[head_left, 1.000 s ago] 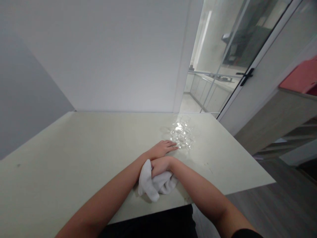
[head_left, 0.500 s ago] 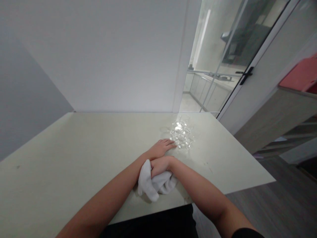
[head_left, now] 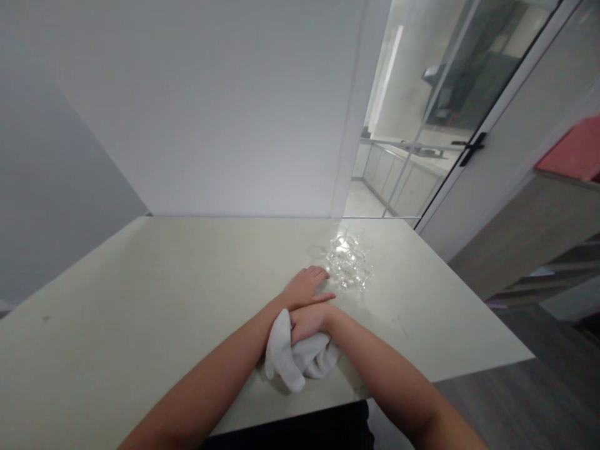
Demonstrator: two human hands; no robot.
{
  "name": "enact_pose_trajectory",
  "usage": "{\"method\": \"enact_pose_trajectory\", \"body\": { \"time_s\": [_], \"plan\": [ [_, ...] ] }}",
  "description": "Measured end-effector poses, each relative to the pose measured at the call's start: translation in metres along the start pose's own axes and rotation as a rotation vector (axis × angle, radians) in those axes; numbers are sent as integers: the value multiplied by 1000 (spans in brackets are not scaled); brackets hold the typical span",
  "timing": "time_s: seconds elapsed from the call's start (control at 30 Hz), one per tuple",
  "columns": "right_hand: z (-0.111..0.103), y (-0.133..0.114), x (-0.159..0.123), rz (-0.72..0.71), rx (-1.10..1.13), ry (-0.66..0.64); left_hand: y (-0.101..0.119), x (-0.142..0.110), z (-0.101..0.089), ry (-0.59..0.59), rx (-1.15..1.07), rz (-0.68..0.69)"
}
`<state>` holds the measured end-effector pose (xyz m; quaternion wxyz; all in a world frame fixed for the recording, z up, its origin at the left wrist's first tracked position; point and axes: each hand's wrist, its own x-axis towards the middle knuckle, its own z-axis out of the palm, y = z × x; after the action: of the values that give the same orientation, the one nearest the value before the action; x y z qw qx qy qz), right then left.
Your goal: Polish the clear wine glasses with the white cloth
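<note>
My left hand [head_left: 304, 289] rests on the table with its fingers stretched out and thumb apart. Its fingertips are beside a clear, shiny, flower-shaped piece [head_left: 347, 261], transparent like glass or plastic; contact cannot be made out. My right hand [head_left: 309, 320] lies close in front of the left wrist, its fingers closed on a white cloth [head_left: 307, 356]. Bunched and folded, the cloth hangs from the fist onto the tabletop near the front edge. One rolled end pokes up against my left forearm. Most of the right fingers are hidden by the cloth.
The pale table [head_left: 164, 281] meets a white wall panel [head_left: 234, 125] at the back. Behind the right corner is a glass door with a black handle [head_left: 472, 149]. At the right stands a wooden shelf unit [head_left: 520, 231] with a red item [head_left: 572, 150] on top.
The view has shifted slightly. My left fingers have drawn back a little from the clear piece, and the thumb stands further from them. My right hand still grips the cloth.
</note>
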<state>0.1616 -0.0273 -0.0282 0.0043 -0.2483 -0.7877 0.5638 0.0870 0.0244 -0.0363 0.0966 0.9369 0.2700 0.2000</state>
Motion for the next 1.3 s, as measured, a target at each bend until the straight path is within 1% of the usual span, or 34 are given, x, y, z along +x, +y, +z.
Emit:
{"method": "enact_pose_trajectory", "body": {
  "time_s": [0.07, 0.13, 0.27, 0.37, 0.43, 0.5, 0.6, 0.67, 0.73, 0.8, 0.97, 1.07, 1.17, 1.23, 1.3],
  "plan": [
    [1, 3, 0, 42, 28, -38, 1, -1, -4, 36, 38, -72],
    [2, 6, -1, 87, 49, -48, 2, -1, -6, 27, 65, -141],
    [2, 8, -6, 125, 136, 12, 4, 0, -6, -107, 81, -266],
    [3, 10, -8, 118, 212, 57, 5, 0, -6, -156, 89, -328],
    [5, 16, -9, 105, 296, 68, 3, -2, -8, -148, 82, -368],
    [8, 24, -7, 111, 406, 76, -1, -5, -12, -114, 53, -413],
    [11, 34, -3, 152, 550, 24, -11, -10, -18, -58, -20, -465],
    [11, 35, -1, 167, 583, 26, -16, -14, -20, -34, -60, -500],
    [10, 31, 0, 177, 583, 56, -18, -15, -19, -21, -78, -528],
    [10, 27, 0, 181, 579, 77, -18, -16, -16, -18, -77, -518],
    [10, 22, -3, 193, 572, 62, -20, -16, -11, -26, -72, -431],
    [10, 20, -4, 192, 559, 64, -19, -14, -9, -59, -25, -407],
    [9, 16, -6, 194, 535, 96, -15, -11, -9, -100, 45, -368],
    [9, 14, -7, 202, 518, 120, -14, -10, -9, -111, 63, -365],
    [9, 16, -6, 204, 514, 118, -13, -10, -9, -113, 64, -367]
  ]
}}
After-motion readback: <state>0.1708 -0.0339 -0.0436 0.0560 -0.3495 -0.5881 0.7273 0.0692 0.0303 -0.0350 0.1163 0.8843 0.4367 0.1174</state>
